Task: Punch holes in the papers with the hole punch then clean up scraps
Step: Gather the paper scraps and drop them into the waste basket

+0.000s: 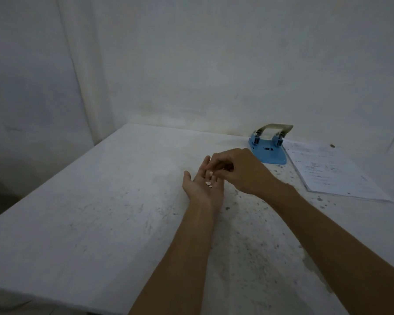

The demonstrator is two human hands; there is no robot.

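Two bare forearms reach in from the near edge over a pale, scuffed table (pixel 100 201). Toward the left of the pair, the left hand (pixel 203 183) lies palm up and released, cupped as a tray; a few small white scraps (pixel 209 181) rest in the palm. Just right of it and partly above its fingers, the right hand (pixel 239 171) curls down with its fingertips pinched together over the palm. Whether a scrap sits between them cannot be told; they are too small and shaded.

Farther right and far on the table stands the blue hole punch (pixel 267 148), its pale lever raised. Touching its right side lies the stack of papers (pixel 328 173), flat, printed side up.

By my judgement the punching is done and the clean-up is under way. Such scraps will be nearly weightless and thin, apt to cling to skin or drift on a breath, so a light fingertip pinch suits them, with the cupped palm kept level.
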